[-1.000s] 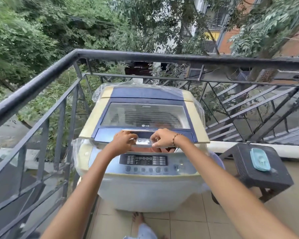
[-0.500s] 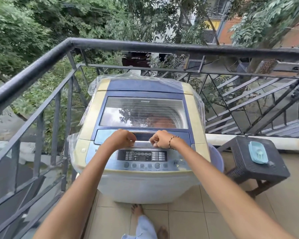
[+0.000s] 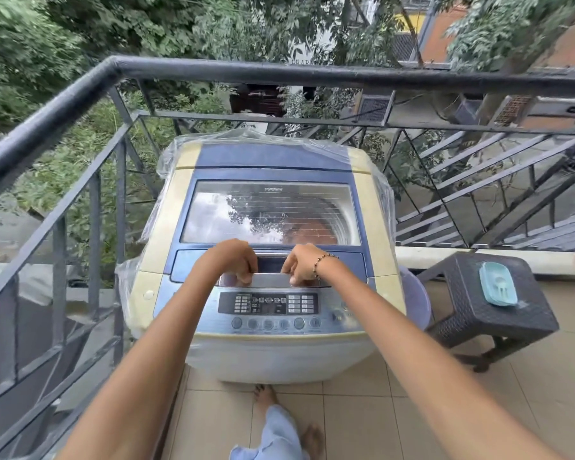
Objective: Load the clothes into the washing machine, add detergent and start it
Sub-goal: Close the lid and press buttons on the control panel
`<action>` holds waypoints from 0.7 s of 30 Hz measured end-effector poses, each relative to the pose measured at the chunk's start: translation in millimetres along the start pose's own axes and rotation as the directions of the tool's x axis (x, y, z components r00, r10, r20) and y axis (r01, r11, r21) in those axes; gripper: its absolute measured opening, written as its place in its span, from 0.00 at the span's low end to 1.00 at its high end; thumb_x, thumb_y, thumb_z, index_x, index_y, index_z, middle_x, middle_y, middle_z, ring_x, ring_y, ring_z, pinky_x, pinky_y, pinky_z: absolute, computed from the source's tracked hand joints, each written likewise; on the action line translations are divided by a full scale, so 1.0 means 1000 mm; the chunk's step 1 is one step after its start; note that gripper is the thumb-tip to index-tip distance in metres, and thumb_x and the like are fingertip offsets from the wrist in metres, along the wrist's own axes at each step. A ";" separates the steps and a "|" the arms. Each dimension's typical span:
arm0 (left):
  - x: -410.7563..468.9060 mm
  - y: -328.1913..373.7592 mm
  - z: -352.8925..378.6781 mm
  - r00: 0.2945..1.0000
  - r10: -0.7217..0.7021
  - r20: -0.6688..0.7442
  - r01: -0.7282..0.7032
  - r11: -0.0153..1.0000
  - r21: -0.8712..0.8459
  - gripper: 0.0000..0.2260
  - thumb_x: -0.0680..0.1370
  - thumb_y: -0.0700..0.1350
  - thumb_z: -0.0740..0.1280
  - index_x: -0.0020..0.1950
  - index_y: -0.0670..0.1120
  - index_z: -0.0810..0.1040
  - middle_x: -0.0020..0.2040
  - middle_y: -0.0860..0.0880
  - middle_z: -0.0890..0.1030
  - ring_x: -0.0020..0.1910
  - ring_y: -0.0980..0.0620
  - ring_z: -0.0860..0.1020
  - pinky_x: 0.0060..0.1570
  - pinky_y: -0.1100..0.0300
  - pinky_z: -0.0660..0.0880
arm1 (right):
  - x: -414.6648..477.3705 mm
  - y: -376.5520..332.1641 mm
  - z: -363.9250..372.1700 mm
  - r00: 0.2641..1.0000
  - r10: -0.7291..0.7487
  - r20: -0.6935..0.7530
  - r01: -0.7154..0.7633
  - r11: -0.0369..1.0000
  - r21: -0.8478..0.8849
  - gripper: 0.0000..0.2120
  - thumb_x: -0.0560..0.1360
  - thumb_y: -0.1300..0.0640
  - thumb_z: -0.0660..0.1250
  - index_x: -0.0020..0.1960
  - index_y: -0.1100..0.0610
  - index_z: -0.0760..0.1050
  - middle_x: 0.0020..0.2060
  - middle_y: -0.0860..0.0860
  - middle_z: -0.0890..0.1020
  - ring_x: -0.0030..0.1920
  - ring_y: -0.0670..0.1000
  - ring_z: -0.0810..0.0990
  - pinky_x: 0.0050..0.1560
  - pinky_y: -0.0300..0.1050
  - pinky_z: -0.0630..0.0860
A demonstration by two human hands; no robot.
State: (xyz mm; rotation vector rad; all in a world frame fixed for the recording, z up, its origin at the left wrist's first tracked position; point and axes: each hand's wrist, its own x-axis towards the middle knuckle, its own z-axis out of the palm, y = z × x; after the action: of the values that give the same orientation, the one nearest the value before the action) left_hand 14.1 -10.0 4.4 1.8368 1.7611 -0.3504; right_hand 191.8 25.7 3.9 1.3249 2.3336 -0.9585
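A top-loading washing machine (image 3: pixel 372 214), cream and blue under a clear plastic cover, stands in the balcony corner. Its glass lid (image 3: pixel 269 210) lies flat and closed; something orange shows faintly through the glass. Both hands grip the silver lid handle (image 3: pixel 269 280) at the lid's front edge: my left hand (image 3: pixel 234 262) on its left end, my right hand (image 3: pixel 301 265), with a bead bracelet at the wrist, on its right end. Below the handle sits the control panel (image 3: pixel 268 303) with a row of round buttons. No detergent is visible.
A dark metal railing (image 3: pixel 279 74) runs behind and to the left of the machine. A dark woven stool (image 3: pixel 498 313) stands to the right, carrying a teal soap dish (image 3: pixel 498 288). A pale tub (image 3: pixel 415 300) peeks out behind the machine's right side. My bare feet are on the tiled floor.
The lid has come down from slightly raised to flat and closed, both hands still on its handle. The view has shifted closer to the machine.
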 end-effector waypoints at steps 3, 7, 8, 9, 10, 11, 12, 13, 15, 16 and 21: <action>-0.002 0.005 -0.001 1.000 0.000 0.019 0.000 1.000 0.007 0.12 0.72 0.37 0.70 0.55 0.47 0.83 0.51 0.45 0.84 0.34 0.54 0.76 0.54 0.58 0.77 | -0.002 0.001 0.001 1.000 -0.008 -0.026 0.009 0.999 0.034 0.17 0.71 0.62 0.72 0.59 0.56 0.79 0.57 0.53 0.82 0.59 0.52 0.78 0.64 0.46 0.73; -0.012 0.003 0.008 0.998 -0.035 -0.046 0.035 0.999 0.002 0.13 0.72 0.38 0.68 0.54 0.50 0.83 0.51 0.48 0.84 0.42 0.50 0.80 0.50 0.60 0.77 | -0.006 0.005 0.009 0.993 -0.034 -0.111 0.040 0.998 0.049 0.15 0.71 0.63 0.72 0.57 0.55 0.80 0.54 0.53 0.83 0.56 0.51 0.79 0.55 0.40 0.73; -0.015 0.003 0.011 0.996 -0.045 -0.077 0.046 0.999 -0.001 0.14 0.72 0.38 0.67 0.53 0.51 0.83 0.51 0.48 0.84 0.44 0.49 0.81 0.49 0.61 0.76 | -0.008 0.006 0.012 0.990 -0.046 -0.135 0.052 0.998 0.039 0.14 0.71 0.63 0.72 0.56 0.55 0.80 0.53 0.53 0.83 0.56 0.51 0.79 0.55 0.41 0.74; -0.018 0.002 0.016 0.993 -0.049 -0.111 0.049 0.999 -0.001 0.14 0.72 0.39 0.66 0.53 0.52 0.82 0.51 0.49 0.84 0.46 0.49 0.80 0.49 0.60 0.76 | -0.009 0.007 0.014 0.986 -0.061 -0.153 0.066 0.998 0.023 0.14 0.71 0.63 0.71 0.56 0.55 0.80 0.53 0.53 0.83 0.56 0.51 0.78 0.56 0.42 0.75; -0.022 0.003 0.020 0.987 -0.045 -0.155 0.046 0.999 0.003 0.13 0.72 0.40 0.65 0.53 0.52 0.82 0.51 0.50 0.84 0.47 0.48 0.80 0.49 0.59 0.76 | -0.012 0.007 0.016 0.983 -0.075 -0.170 0.078 0.997 0.009 0.13 0.71 0.64 0.70 0.56 0.55 0.80 0.52 0.53 0.83 0.56 0.51 0.78 0.58 0.44 0.75; -0.025 0.003 0.023 0.979 -0.040 -0.202 0.042 0.999 0.006 0.12 0.73 0.41 0.65 0.52 0.51 0.82 0.51 0.50 0.84 0.49 0.48 0.80 0.49 0.58 0.76 | -0.013 0.008 0.018 0.978 -0.084 -0.190 0.086 0.996 0.003 0.13 0.72 0.64 0.69 0.56 0.55 0.80 0.51 0.53 0.83 0.55 0.51 0.79 0.58 0.45 0.76; -0.028 0.004 0.027 0.969 -0.036 -0.244 0.037 0.999 0.002 0.10 0.73 0.42 0.65 0.51 0.51 0.83 0.50 0.50 0.84 0.50 0.47 0.80 0.49 0.57 0.75 | -0.015 0.008 0.020 0.973 -0.089 -0.214 0.093 0.996 0.010 0.13 0.71 0.64 0.68 0.55 0.55 0.80 0.51 0.53 0.83 0.54 0.51 0.80 0.57 0.45 0.76; -0.029 0.004 0.031 0.960 -0.033 -0.277 0.033 0.999 -0.007 0.09 0.74 0.43 0.65 0.51 0.51 0.83 0.50 0.49 0.84 0.51 0.45 0.80 0.47 0.58 0.74 | -0.018 0.010 0.022 0.966 -0.088 -0.242 0.097 0.995 0.025 0.13 0.71 0.64 0.69 0.55 0.54 0.79 0.50 0.52 0.84 0.53 0.51 0.80 0.56 0.46 0.77; -0.031 0.004 0.035 0.950 -0.026 -0.310 0.020 1.000 -0.021 0.09 0.76 0.43 0.65 0.51 0.50 0.83 0.51 0.48 0.84 0.50 0.45 0.80 0.44 0.60 0.71 | -0.023 0.011 0.026 0.950 -0.086 -0.300 0.108 0.992 0.057 0.12 0.71 0.64 0.69 0.53 0.54 0.79 0.48 0.51 0.83 0.51 0.51 0.80 0.55 0.48 0.77; -0.031 0.004 0.036 0.948 -0.019 -0.317 0.014 1.000 -0.019 0.08 0.76 0.42 0.64 0.51 0.50 0.83 0.51 0.48 0.83 0.50 0.45 0.80 0.43 0.60 0.70 | -0.025 0.012 0.029 0.940 -0.089 -0.330 0.118 0.991 0.067 0.11 0.71 0.64 0.70 0.53 0.54 0.79 0.48 0.51 0.83 0.50 0.51 0.80 0.55 0.48 0.77; -0.028 0.005 0.036 0.955 0.014 -0.296 -0.001 0.999 0.045 0.08 0.76 0.42 0.63 0.48 0.51 0.81 0.49 0.50 0.82 0.49 0.46 0.79 0.42 0.58 0.73 | -0.044 0.024 0.040 0.860 -0.135 -0.492 0.182 0.982 0.049 0.10 0.73 0.64 0.68 0.52 0.56 0.79 0.48 0.52 0.82 0.50 0.51 0.79 0.52 0.46 0.76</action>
State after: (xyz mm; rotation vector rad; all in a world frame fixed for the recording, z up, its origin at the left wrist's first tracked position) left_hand 22.9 -53.6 -7.9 2.0116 1.9559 -0.1149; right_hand 232.7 -20.8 -11.6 1.5828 2.8438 -0.8636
